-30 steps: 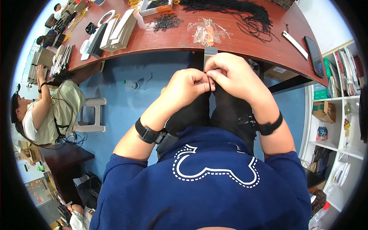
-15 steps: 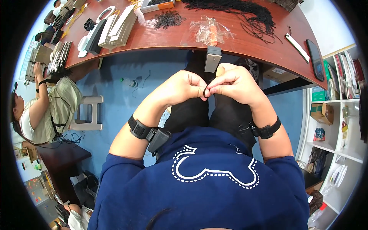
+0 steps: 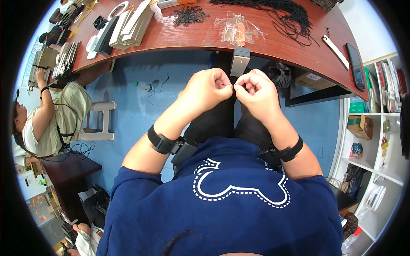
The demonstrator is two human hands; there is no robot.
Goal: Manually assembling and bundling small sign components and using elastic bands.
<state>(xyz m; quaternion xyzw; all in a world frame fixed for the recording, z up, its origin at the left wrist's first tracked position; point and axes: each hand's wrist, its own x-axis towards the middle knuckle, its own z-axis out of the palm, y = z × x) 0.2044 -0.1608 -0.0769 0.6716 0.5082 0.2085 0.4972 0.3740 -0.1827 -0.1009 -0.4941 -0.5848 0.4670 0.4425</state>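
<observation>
Above my knees, just in front of the table edge, my hands meet fingertip to fingertip. My left hand [image 3: 210, 88] is closed in a pinch of thumb and forefinger, and my right hand [image 3: 259, 91] pinches against it with its other fingers curled. Only a dark speck of a thin black cord [image 3: 233, 86] shows between the tips; the rest is hidden by fingers or lost against my black trousers. Right behind the hands, a stack of grey cards [image 3: 240, 64] stands at the table edge, below an orange strip [image 3: 241, 34] under crumpled clear plastic [image 3: 228, 29].
On the reddish table [image 3: 179, 40] lie a heap of small black pieces [image 3: 191, 16], a bundle of black cords [image 3: 294, 17], stacked pale cards [image 3: 132, 32], a white strip [image 3: 336, 52] and a phone [image 3: 355, 66]. A co-worker [image 3: 47, 115] sits at left; shelves [image 3: 376, 145] stand right.
Both hands have moved slightly up toward the table, and the right has turned with its fingers more curled. The black loop seen between the fingertips before hardly shows now.
</observation>
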